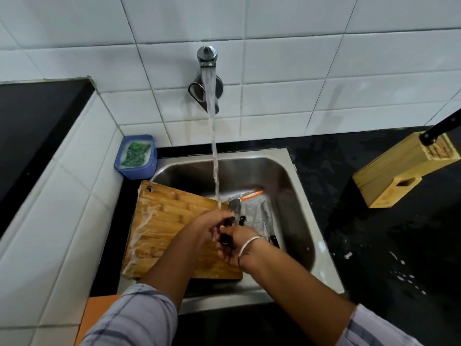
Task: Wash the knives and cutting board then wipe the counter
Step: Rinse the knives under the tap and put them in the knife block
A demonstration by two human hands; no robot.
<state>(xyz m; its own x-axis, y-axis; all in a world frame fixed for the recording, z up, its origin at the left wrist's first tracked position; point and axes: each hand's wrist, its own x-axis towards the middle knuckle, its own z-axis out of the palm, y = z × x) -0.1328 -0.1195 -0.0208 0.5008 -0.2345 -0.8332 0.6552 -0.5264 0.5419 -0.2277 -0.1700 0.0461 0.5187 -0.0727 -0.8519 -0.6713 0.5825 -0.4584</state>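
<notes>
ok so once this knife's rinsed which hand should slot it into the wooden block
Right, likely: the right hand holds the knife by its black handle, and the knife block stands on the counter right of the sink. The left hand holds it nearer the blade.

Sink [294, 186] sat in the counter [399, 245], below the wall tap [207, 57]. Cutting board [162, 221] lay across the sink's left rim, its right part over the basin. Container [136, 158] stood at the sink's back-left corner, against the wall. Knife block [399, 168] stood right of the sink, near the counter's back edge. Loose knives [272, 239] lay in the basin, just right of the left hand [212, 228] and right hand [237, 248], which gripped the held knife [228, 231] between them.
</notes>
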